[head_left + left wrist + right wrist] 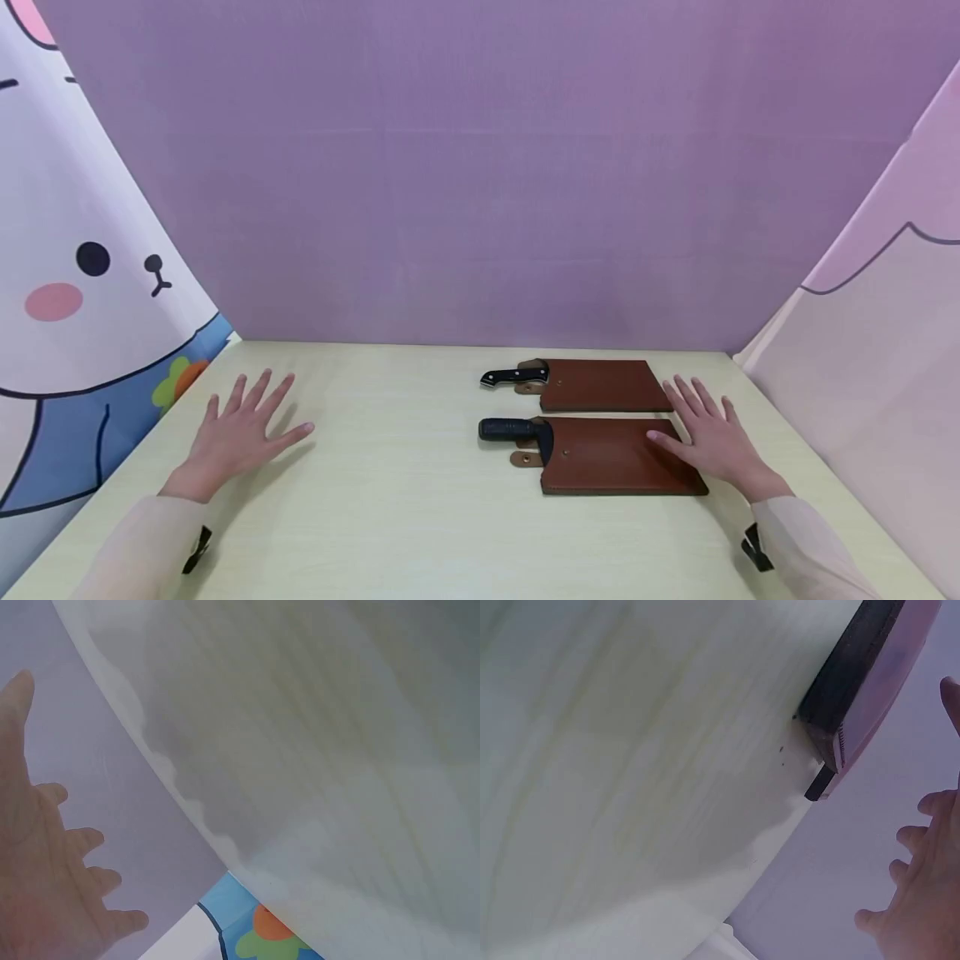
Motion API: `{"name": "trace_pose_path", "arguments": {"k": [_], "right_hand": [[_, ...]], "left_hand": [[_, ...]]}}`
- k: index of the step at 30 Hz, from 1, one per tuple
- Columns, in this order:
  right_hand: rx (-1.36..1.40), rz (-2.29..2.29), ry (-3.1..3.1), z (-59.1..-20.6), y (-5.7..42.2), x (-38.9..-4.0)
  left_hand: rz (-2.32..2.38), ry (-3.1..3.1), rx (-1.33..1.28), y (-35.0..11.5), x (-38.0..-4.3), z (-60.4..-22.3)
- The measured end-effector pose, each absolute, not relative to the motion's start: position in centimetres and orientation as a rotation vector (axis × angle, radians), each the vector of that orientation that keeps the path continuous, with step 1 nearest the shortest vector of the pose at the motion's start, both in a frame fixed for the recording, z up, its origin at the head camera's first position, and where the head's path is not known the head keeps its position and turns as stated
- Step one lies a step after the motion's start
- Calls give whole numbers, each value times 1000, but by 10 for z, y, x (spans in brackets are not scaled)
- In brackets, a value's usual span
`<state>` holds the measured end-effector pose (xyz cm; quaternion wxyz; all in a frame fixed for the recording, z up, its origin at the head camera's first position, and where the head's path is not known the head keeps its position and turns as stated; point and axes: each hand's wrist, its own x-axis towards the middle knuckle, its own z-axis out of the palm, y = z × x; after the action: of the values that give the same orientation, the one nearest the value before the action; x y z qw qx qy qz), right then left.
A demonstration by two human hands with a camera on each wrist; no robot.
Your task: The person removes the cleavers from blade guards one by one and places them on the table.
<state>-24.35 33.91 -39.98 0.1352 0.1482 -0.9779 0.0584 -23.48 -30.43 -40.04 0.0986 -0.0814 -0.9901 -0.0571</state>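
Head view shows two hands [234,437] [712,437] spread wide — two knives [516,376] [508,429], two brown sheaths [596,385] [603,458].

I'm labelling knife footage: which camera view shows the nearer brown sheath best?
The head view: the nearer brown sheath lies nearly whole there, with only the right hand overlapping its right end. The right wrist view catches just a dark edge and slanted strip of what looks like it; the left wrist view shows none.
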Motion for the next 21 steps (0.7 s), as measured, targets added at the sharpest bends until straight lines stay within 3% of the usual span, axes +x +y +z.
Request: {"name": "trace_pose_path", "arguments": {"k": [21], "right_hand": [[702,168,-2756,-406,333,-245]], "left_hand": [[-54,-2864,-377,-277,-237,-399]]}}
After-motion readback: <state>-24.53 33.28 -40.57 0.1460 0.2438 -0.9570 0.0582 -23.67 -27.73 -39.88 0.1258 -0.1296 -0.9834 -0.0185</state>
